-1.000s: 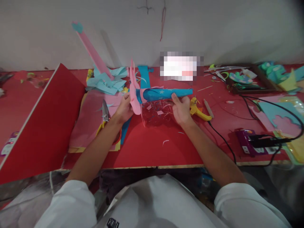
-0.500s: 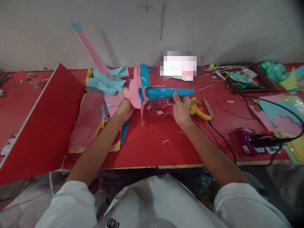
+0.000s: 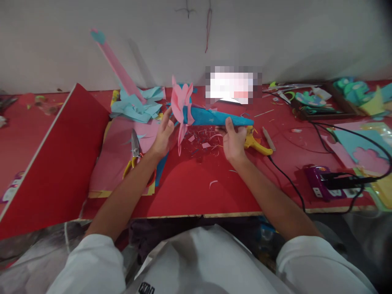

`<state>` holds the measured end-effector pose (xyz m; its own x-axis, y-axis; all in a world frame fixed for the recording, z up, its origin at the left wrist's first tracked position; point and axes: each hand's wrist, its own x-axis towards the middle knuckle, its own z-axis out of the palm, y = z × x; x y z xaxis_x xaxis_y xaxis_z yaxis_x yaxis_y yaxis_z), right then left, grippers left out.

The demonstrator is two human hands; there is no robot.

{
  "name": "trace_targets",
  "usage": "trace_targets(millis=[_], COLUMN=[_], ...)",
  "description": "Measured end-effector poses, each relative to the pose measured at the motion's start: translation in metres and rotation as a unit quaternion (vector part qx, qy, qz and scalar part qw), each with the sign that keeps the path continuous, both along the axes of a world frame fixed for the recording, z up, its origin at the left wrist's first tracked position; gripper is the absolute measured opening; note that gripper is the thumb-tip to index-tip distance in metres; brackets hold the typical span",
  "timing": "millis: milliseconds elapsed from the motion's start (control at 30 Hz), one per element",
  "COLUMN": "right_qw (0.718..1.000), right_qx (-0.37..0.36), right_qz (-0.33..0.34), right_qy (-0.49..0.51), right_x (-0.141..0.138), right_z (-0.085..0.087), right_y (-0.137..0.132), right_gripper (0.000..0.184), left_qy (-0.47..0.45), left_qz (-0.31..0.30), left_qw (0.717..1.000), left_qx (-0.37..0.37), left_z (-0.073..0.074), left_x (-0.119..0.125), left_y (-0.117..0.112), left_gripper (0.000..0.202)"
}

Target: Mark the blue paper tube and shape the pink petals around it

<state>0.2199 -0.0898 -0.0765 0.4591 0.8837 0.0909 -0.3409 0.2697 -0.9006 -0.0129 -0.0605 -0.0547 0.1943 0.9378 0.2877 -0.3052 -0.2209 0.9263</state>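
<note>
A paper flower with pink petals (image 3: 181, 100) and a tapered blue cone (image 3: 214, 117) with pale stars is held sideways over the table. My right hand (image 3: 234, 143) grips the cone near its narrow end, thumb on top and fingers underneath. At the petal end, my left hand (image 3: 163, 136) curls against the flower's left side; its fingertips are partly hidden behind the petals. Just beyond my right hand lies a yellow glue gun (image 3: 257, 146). Scissors (image 3: 134, 149) with yellow and red handles lie by my left forearm.
Paper scraps (image 3: 203, 141) litter the red table (image 3: 196, 192) below the flower. A red board (image 3: 58, 163) leans at left; a pink stick (image 3: 118, 67) rises behind crumpled blue paper (image 3: 134, 108). At right are a dark tray (image 3: 339, 110), a purple box (image 3: 324, 183) and cables.
The flower has turned, so its petals face a different way and its narrow end has dipped slightly. My left hand has shifted up around the petal side. My right hand keeps its hold.
</note>
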Motion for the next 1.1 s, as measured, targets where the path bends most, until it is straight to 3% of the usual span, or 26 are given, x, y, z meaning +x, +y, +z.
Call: trace_targets(millis=[200, 333, 500, 800, 1100], right_qw=[0.999, 0.998, 0.998, 0.997, 0.997], right_qx=[0.019, 0.013, 0.021, 0.031, 0.028], right_qz=[0.009, 0.015, 0.026, 0.011, 0.025], right_qy=[-0.045, -0.053, -0.054, -0.066, -0.067], right_x=[-0.008, -0.009, -0.009, -0.012, -0.011], right_z=[0.003, 0.003, 0.002, 0.004, 0.003], right_y=[-0.011, -0.015, -0.016, -0.019, -0.018], right_gripper=[0.052, 0.054, 0.056, 0.053, 0.055], left_qy=[0.075, 0.115, 0.056, 0.046, 0.047], left_qz=[0.031, 0.049, 0.100, 0.180, 0.195], left_qw=[0.996, 0.992, 0.993, 0.982, 0.980], left_qx=[0.033, 0.026, 0.017, 0.025, 0.004], left_z=[-0.006, -0.011, -0.019, -0.017, -0.019], left_x=[0.000, 0.003, 0.011, 0.011, 0.011], left_y=[-0.006, -0.014, -0.015, -0.010, -0.010], left_gripper=[0.100, 0.091, 0.065, 0.070, 0.058])
